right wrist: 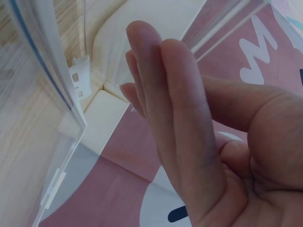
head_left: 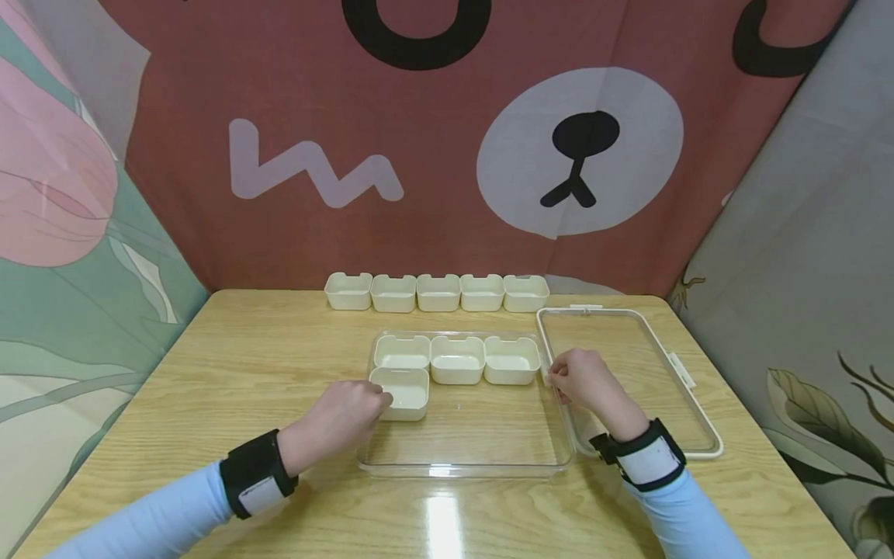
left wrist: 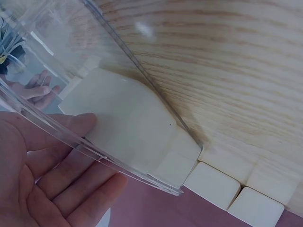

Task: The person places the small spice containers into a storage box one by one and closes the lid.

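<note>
A clear plastic box (head_left: 466, 468) stands on the table. Inside it, three small cream bins (head_left: 512, 362) form the back row, and a fourth-position cream bin (head_left: 405, 394) sits in front of the leftmost one. My left hand (head_left: 347, 411) reaches over the box's left wall and holds this front bin at its left side. In the left wrist view the thumb (left wrist: 85, 124) lies against the bin (left wrist: 128, 118), while the other fingers are by the box wall. My right hand (head_left: 590, 384) is at the box's right wall; its fingers (right wrist: 187, 90) look nearly straight in the right wrist view.
Several more cream bins (head_left: 438, 293) stand in a row along the table's back edge. A clear lid with a white rim (head_left: 705, 419) and clips lies right of the box, partly under my right hand. Behind the wooden table (head_left: 279, 334) hangs a printed cloth (head_left: 433, 233).
</note>
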`<control>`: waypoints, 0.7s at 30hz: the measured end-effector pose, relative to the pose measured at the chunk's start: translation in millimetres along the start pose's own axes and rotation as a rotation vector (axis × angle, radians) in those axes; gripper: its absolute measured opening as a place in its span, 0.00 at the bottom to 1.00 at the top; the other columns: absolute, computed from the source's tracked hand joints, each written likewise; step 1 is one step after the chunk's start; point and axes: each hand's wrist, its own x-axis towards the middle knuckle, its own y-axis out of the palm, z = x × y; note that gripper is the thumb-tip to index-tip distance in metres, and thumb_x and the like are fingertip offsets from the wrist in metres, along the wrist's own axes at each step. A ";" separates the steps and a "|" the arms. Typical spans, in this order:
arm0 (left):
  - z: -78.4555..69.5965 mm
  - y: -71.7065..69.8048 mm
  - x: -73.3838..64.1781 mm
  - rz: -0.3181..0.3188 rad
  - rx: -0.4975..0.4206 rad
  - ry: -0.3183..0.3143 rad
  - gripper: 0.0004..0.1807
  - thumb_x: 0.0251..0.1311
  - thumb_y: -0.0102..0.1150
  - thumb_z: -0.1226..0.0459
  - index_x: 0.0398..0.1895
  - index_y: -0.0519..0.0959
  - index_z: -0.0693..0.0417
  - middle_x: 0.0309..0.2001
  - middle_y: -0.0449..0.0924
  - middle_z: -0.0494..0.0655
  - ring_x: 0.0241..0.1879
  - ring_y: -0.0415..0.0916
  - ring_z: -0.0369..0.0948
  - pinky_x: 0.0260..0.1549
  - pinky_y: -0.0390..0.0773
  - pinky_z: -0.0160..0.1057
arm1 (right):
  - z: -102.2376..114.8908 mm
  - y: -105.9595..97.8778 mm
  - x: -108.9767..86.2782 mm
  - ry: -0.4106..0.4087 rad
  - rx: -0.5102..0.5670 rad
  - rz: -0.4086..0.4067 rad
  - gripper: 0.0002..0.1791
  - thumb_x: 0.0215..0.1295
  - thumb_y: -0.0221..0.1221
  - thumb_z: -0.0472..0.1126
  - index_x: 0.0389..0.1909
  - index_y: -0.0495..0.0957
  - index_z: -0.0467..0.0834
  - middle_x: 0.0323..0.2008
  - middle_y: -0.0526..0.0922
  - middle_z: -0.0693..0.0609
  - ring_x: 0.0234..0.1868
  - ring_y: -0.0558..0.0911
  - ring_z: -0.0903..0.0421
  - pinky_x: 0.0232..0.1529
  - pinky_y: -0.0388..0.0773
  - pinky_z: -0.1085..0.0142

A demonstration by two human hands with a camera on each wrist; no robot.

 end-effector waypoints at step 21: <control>-1.0 0.2 -0.9 -0.019 0.011 0.001 0.12 0.41 0.57 0.78 0.17 0.77 0.51 0.16 0.72 0.40 0.15 0.64 0.32 0.12 0.65 0.30 | 1.7 -0.8 -1.8 -0.025 -0.013 -0.007 0.06 0.61 0.59 0.32 0.31 0.80 0.31 0.24 0.83 0.42 0.20 0.83 0.55 0.21 0.78 0.68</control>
